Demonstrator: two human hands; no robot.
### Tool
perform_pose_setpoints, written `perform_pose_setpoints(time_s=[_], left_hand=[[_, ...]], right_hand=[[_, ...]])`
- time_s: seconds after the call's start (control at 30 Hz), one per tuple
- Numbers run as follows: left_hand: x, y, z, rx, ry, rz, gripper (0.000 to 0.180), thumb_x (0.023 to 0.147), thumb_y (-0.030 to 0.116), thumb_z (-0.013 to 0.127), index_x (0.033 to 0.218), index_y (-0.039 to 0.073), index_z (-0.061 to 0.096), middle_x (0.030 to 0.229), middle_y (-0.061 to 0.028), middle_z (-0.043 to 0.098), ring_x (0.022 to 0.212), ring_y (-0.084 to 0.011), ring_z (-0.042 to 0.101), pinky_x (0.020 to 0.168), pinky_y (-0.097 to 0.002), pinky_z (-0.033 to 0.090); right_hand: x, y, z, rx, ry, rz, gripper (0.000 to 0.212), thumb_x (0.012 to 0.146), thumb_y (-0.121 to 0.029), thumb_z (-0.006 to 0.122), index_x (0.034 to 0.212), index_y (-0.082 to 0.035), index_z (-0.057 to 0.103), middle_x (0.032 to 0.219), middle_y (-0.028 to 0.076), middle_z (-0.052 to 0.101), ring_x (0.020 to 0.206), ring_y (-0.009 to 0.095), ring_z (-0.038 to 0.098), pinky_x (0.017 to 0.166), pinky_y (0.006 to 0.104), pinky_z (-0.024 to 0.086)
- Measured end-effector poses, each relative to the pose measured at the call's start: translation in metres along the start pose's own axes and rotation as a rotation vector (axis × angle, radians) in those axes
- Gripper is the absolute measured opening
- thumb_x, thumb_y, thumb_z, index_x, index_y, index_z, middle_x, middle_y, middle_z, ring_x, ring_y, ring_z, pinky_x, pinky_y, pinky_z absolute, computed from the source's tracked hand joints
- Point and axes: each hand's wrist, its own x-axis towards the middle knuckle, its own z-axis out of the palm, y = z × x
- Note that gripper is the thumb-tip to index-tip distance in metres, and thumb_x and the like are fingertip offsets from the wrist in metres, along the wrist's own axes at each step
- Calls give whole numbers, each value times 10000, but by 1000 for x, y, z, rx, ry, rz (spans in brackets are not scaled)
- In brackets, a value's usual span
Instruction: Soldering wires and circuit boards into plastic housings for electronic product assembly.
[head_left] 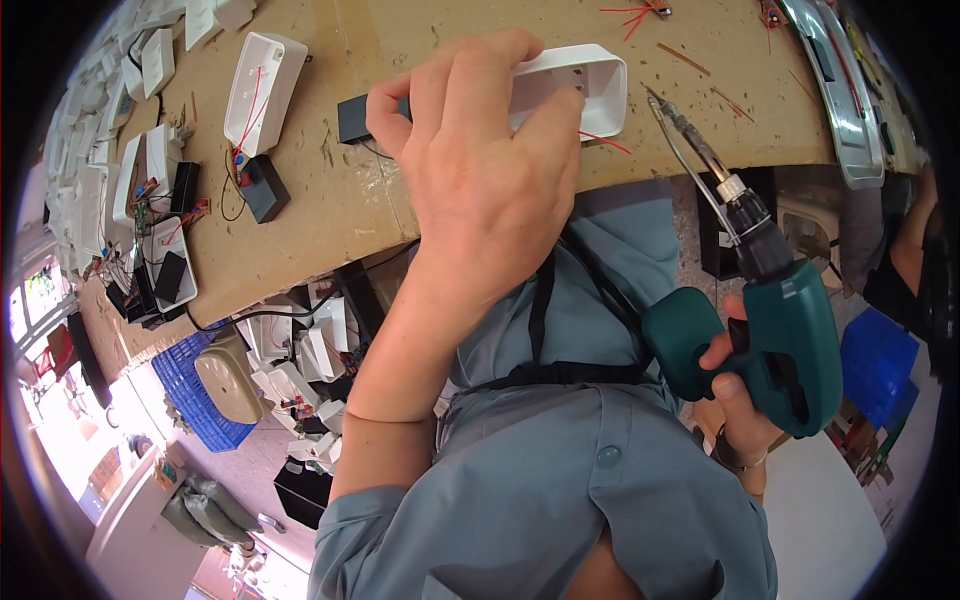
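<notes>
Housing (pixel 604 92), white, on bench (pixel 330 200), held by left hand (pixel 485 175), fingers spanning it; to its right, right hand (pixel 745 415) wraps green soldering gun (pixel 800 335). Wiring looks unfinished: red wire (pixel 606 142) pokes out loose.

No text, label, brand, number or sign can be read.
</notes>
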Motion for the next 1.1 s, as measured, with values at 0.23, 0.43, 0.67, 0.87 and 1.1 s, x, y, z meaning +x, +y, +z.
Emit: perform_pose_setpoints(time_s=[0.23,0.43,0.67,0.87,1.1], left_hand=[[-4,-1,-10,-70,-40,181,210,589,118,688,796,145,665,924,-13,569,813,-189,504,729,-298,322],[-6,0,-15,-88,-137,282,265,582,65,639,842,115,657,841,6,562,693,-152,501,647,-285,332],[-7,-4,-14,-222,-175,311,278,577,63,638,853,93,650,783,0,551,680,-159,509,589,-275,334],[-7,-7,-4,-230,-29,357,256,594,119,587,844,81,627,741,12,527,651,-149,501,604,-282,347],[-9,-8,0,-281,10,322,261,600,109,591,858,84,623,751,6,524,645,-148,505,608,-279,349]], right_hand=[[5,4,-3,-2,21,-82,543,718,-132,645,1160,94,422,1071,212,548,637,161,563,559,247,448],[5,6,-3,12,58,-80,530,728,-155,650,1135,110,437,1063,220,546,630,157,559,551,251,449],[6,9,-1,41,71,-72,570,732,-201,657,1144,116,423,1065,227,539,624,154,559,541,254,456],[9,9,0,28,64,-65,587,733,-220,662,1156,107,419,1049,227,541,619,153,559,533,258,460],[11,9,4,55,92,-50,603,726,-228,675,1159,104,418,1040,226,547,613,153,561,529,256,458]])
